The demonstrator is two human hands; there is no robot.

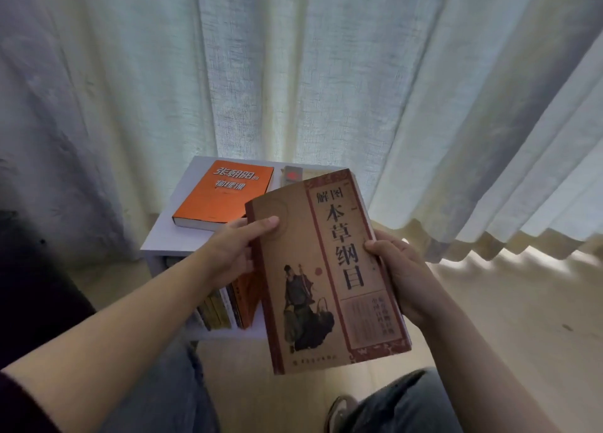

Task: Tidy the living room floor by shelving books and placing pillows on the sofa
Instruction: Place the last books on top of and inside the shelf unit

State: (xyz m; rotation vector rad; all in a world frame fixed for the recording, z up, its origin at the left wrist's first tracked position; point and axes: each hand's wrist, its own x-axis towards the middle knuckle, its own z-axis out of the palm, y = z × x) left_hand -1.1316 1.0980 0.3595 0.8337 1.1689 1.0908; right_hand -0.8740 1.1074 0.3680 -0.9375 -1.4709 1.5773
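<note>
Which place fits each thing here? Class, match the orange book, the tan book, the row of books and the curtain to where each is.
Things: 1 orange book; 2 tan book; 3 row of books; 4 curtain.
Places: A hangs behind the white shelf; B held in left hand and right hand; C lies flat atop the shelf; D stands inside the shelf.
Pairs: 1-C; 2-B; 3-D; 4-A.

The tan book (326, 269) wears a dark red border and spine, black characters down a red-lined panel, and a painted figure in dark robes. The orange book (225, 194) carries white lettering. The shelf (163, 236) is white; the shelved books (222, 308) show yellow, white and orange spines. The curtain (293, 73) is pale cream, the floor (522, 302) light wood-toned, the jeans (408, 406) faded blue-grey.
</note>
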